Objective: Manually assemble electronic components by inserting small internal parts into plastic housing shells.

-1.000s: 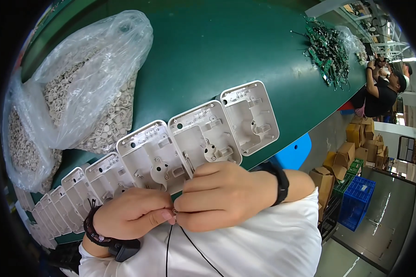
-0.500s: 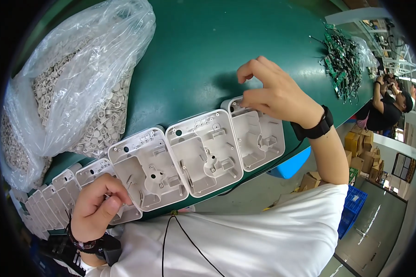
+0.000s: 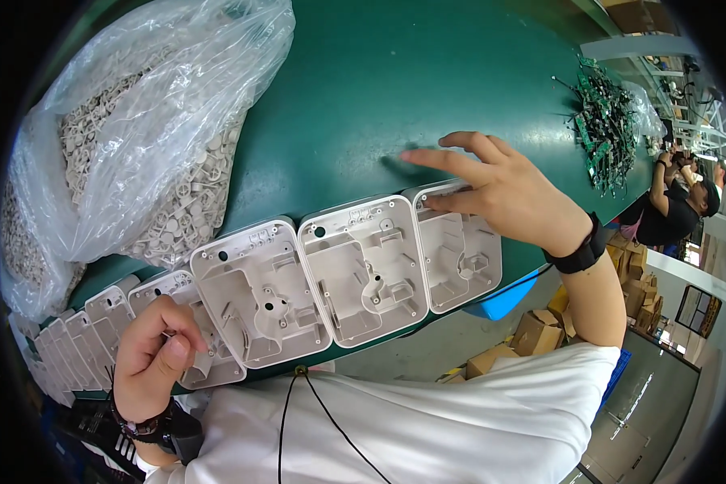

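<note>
My right hand [image 3: 515, 192] reaches over the top corner of the rightmost white plastic housing [image 3: 452, 256], fingers spread, the thumb down at its rim. Beside that stands a second open housing [image 3: 348, 286], then a third [image 3: 254, 278], each with posts, ribs and a round hole inside. My left hand [image 3: 153, 355] hovers over another housing [image 3: 214, 367] to the left, partly covering it. Its fingers are curled against the thumb; what they hold is hidden or too small to name.
A clear plastic bag [image 3: 177, 89] full of small white plastic parts [image 3: 187, 206] lies on the green table [image 3: 363, 89]. More housings [image 3: 77, 343] run off left. Green circuit boards [image 3: 607, 121] are heaped far right. A blue bin [image 3: 504, 300], cardboard boxes [image 3: 534, 335] and a person [image 3: 686, 198] are beyond.
My right hand's fingers have straightened and spread, and the hand sits slightly lower and further right. My left hand has shifted a little left, still curled.
</note>
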Demonstrator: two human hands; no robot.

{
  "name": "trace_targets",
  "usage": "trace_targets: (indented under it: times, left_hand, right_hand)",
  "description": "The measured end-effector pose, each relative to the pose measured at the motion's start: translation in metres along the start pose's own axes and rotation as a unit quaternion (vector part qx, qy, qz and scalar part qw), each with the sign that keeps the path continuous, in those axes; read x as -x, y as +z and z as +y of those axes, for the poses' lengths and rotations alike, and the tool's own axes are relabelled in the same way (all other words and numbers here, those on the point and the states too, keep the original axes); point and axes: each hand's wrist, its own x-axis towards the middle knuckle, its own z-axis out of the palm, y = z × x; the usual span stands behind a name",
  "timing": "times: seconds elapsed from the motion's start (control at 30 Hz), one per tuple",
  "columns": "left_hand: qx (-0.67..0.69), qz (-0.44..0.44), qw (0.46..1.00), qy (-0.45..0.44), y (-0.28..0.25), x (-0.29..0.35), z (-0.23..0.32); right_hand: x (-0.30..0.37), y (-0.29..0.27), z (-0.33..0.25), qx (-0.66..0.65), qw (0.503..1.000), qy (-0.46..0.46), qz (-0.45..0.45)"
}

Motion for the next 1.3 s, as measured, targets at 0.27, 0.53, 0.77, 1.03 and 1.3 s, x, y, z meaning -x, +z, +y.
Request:
trace_targets:
  times: [0.27, 0.53, 0.77, 1.03, 1.3]
  left_hand:
    - [0.034, 0.032, 0.999, 0.023, -0.008, 0.014, -0.006]
    - [0.230, 0.005, 0.973, 0.013, 0.001, 0.009, -0.002]
    - [0.310, -0.119, 0.943, 0.035, 0.006, 0.009, -0.007]
    - [0.304, -0.161, 0.939, 0.014, -0.003, 0.028, -0.007]
    - [0.018, -0.200, 0.973, 0.115, -0.002, 0.027, -0.014]
  right_hand:
    - [0.000, -0.027, -0.014, -0.088, 0.992, 0.092, 0.025]
    - [-0.046, -0.033, -0.069, -0.006, 0.996, 0.044, 0.076]
    - [-0.124, -0.019, -0.159, -0.070, 0.984, -0.056, 0.157]
    - [-0.140, -0.003, -0.167, -0.102, 0.967, -0.128, 0.197]
    - [-0.112, -0.008, -0.163, -0.219, 0.952, -0.060, 0.204]
